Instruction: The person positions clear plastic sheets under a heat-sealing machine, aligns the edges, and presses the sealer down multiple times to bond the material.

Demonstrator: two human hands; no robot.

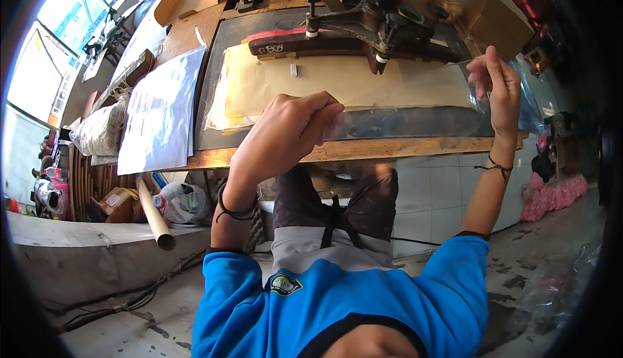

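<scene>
A clear plastic film stretches between my hands, over the front of the bench; its edges are hard to make out. My left hand is closed, with thumb and fingertips pinched on the film's left side. At the right, my right hand is raised with curled fingers at the film's other side. Beneath the film lies a beige sheet on a dark mat. A dark metal clamp frame with black knobs stands over a long brown bar behind it. A small white block rests on the beige sheet.
White sheets in plastic lie at the bench's left end, beside a bundle of pale cord. A cardboard tube leans below. Cardboard boxes stand at the back right. Pink strands lie on the right floor.
</scene>
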